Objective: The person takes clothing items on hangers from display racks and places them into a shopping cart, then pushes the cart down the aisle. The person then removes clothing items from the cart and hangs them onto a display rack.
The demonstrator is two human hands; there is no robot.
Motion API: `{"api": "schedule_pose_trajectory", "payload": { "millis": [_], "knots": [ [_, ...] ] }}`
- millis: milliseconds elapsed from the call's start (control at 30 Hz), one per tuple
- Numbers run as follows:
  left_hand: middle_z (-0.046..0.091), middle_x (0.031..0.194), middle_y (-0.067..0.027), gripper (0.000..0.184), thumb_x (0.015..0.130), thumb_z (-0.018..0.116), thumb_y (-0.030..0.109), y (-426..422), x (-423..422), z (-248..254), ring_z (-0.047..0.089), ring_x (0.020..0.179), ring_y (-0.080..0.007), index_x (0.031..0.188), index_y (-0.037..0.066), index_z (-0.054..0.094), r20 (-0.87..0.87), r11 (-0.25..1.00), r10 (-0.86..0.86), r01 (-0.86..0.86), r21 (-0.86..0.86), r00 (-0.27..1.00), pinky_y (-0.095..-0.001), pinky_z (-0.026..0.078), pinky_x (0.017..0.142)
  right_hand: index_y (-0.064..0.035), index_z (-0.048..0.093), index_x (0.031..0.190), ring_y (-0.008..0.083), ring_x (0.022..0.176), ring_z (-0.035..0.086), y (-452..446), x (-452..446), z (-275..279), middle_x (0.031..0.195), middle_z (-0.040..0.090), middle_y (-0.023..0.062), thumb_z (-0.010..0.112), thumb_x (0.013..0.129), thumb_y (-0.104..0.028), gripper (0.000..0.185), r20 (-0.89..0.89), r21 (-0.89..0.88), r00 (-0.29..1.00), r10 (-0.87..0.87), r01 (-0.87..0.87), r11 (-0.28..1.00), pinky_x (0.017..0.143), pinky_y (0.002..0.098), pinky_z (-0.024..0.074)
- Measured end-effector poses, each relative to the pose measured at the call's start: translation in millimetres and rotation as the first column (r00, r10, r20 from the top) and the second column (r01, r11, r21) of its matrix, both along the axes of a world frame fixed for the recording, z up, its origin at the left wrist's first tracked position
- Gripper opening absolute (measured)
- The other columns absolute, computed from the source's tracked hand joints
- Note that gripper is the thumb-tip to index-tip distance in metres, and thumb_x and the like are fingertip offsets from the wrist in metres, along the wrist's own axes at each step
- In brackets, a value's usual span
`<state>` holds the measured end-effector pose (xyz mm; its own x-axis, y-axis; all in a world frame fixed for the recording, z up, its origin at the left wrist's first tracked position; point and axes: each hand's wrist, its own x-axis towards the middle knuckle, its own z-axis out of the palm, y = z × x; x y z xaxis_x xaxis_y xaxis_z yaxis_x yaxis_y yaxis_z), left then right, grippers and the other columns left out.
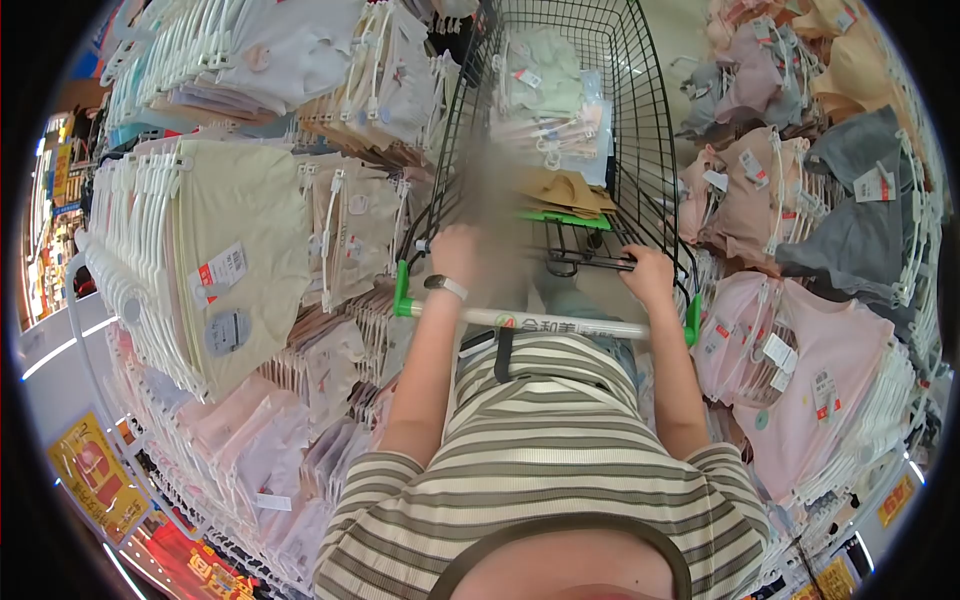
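Note:
Both of my hands are at the near end of a black wire shopping cart (655,110). My left hand (456,252), with a watch on its wrist, has its fingers curled at the cart's left side, partly behind a blurry smear. My right hand (648,274) is closed round the black rim at the right. The cart's white handlebar (560,326) with green ends runs below both hands, near my striped top. Inside the cart lie a pale green garment (545,80), light garments on hangers (570,140) and a folded tan garment (568,192).
Racks of hanging garments close in on both sides. At the left are cream garments (240,250) with tags. Gray garments (860,190) and pink garments (820,370) hang at the right. A yellow sign (98,475) is at the lower left.

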<state>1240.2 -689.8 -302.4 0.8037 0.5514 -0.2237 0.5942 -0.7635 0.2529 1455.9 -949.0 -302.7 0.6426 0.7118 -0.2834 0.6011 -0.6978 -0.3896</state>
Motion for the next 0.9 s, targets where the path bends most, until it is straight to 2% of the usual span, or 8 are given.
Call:
{"api": "schedule_pose_trajectory", "payload": {
  "millis": [200, 367, 400, 567, 633, 667, 800, 900],
  "knots": [
    [0.062, 0.083, -0.0023, 0.026, 0.060, 0.069, 0.016, 3.8, -3.0, -9.8, 0.057, 0.086, -0.0250, 0.086, 0.016, 0.065, 0.099, 1.000, 0.009, -0.011, 0.020, 0.995, -0.0379, 0.043, 0.073, -0.0145, 0.066, 0.089, 0.0276, 0.079, 0.061, -0.4, 0.9, -5.6, 0.083, 0.065, 0.0054, 0.072, 0.064, -0.022, 0.027, 0.024, 0.016, 1.000, 0.009, -0.009, 1.000, 0.071, 0.0387, 0.0474],
    [0.061, 0.080, -0.0048, 0.018, 0.065, 0.062, 0.011, 3.6, -3.2, -13.3, 0.058, 0.083, -0.0259, 0.083, 0.014, 0.064, 0.028, 0.999, 0.036, -0.036, -0.003, 0.999, -0.0398, 0.043, 0.071, -0.0145, 0.067, 0.091, 0.0276, 0.082, 0.061, -3.4, 2.3, -14.0, 0.086, 0.066, 0.0055, 0.072, 0.062, -0.021, 0.030, 0.001, 0.020, 1.000, -0.009, 0.009, 1.000, 0.074, 0.0390, 0.0475],
    [0.061, 0.077, -0.0061, 0.015, 0.067, 0.059, 0.010, 0.1, 6.4, 13.5, 0.059, 0.080, -0.0262, 0.080, 0.013, 0.063, -0.008, 1.000, 0.023, -0.024, -0.009, 1.000, -0.0406, 0.044, 0.068, -0.0143, 0.067, 0.092, 0.0274, 0.083, 0.061, -2.4, 1.9, -13.4, 0.087, 0.066, 0.0058, 0.072, 0.061, -0.020, 0.032, -0.013, 0.007, 1.000, -0.021, 0.021, 1.000, 0.074, 0.0390, 0.0476],
    [0.062, 0.073, -0.0074, 0.010, 0.070, 0.059, 0.015, -0.4, 4.3, 19.0, 0.061, 0.073, -0.0262, 0.078, 0.012, 0.064, 0.069, 0.992, -0.002, -0.007, 0.122, 0.998, -0.0396, 0.046, 0.062, -0.0102, 0.067, 0.091, 0.0279, 0.084, 0.062, 1.1, 2.9, -5.7, 0.088, 0.066, 0.0097, 0.068, 0.064, -0.015, 0.027, -0.005, 0.010, 1.000, 0.014, -0.014, 1.000, 0.074, 0.0361, 0.0490],
    [0.064, 0.091, -0.0127, 0.025, 0.069, 0.062, 0.025, 2.0, 10.2, 22.0, 0.060, 0.088, -0.0312, 0.090, 0.010, 0.064, -0.195, 0.994, 0.041, -0.061, -0.096, 0.980, -0.0445, 0.046, 0.076, -0.0141, 0.067, 0.095, 0.0267, 0.086, 0.062, -1.8, 4.2, -12.3, 0.091, 0.066, 0.0065, 0.070, 0.060, -0.018, 0.036, -0.030, -0.009, 0.999, -0.010, 0.009, 1.000, 0.077, 0.0382, 0.0480],
    [0.061, 0.099, -0.0117, 0.031, 0.069, 0.064, 0.025, 2.7, 11.1, 20.1, 0.058, 0.095, -0.0300, 0.097, 0.011, 0.063, -0.249, 0.992, 0.034, -0.063, -0.111, 0.968, -0.0426, 0.045, 0.080, -0.0141, 0.067, 0.096, 0.0267, 0.086, 0.062, -1.4, 4.6, -12.3, 0.091, 0.066, 0.0068, 0.070, 0.060, -0.017, 0.036, -0.036, -0.014, 0.999, -0.013, 0.013, 1.000, 0.078, 0.0380, 0.0480],
    [0.059, 0.103, -0.0103, 0.036, 0.070, 0.065, 0.024, 0.8, 3.6, 5.1, 0.056, 0.100, -0.0285, 0.104, 0.012, 0.060, -0.105, 0.996, 0.040, -0.048, -0.072, 0.994, -0.0413, 0.043, 0.085, -0.0137, 0.067, 0.096, 0.0269, 0.086, 0.062, 0.3, 4.7, -8.2, 0.091, 0.066, 0.0071, 0.070, 0.060, -0.017, 0.037, -0.028, 0.002, 1.000, 0.002, -0.002, 1.000, 0.078, 0.0380, 0.0481],
    [0.058, 0.107, -0.0088, 0.038, 0.072, 0.065, 0.024, 3.3, 9.6, 10.8, 0.053, 0.105, -0.0271, 0.108, 0.013, 0.058, -0.257, 0.983, 0.040, -0.084, -0.163, 0.966, -0.0412, 0.041, 0.089, -0.0130, 0.067, 0.095, 0.0274, 0.086, 0.062, 1.9, 4.5, -6.4, 0.090, 0.066, 0.0078, 0.071, 0.060, -0.017, 0.036, -0.021, -0.013, 1.000, -0.008, 0.007, 1.000, 0.077, 0.0384, 0.0482]
  ]
}}
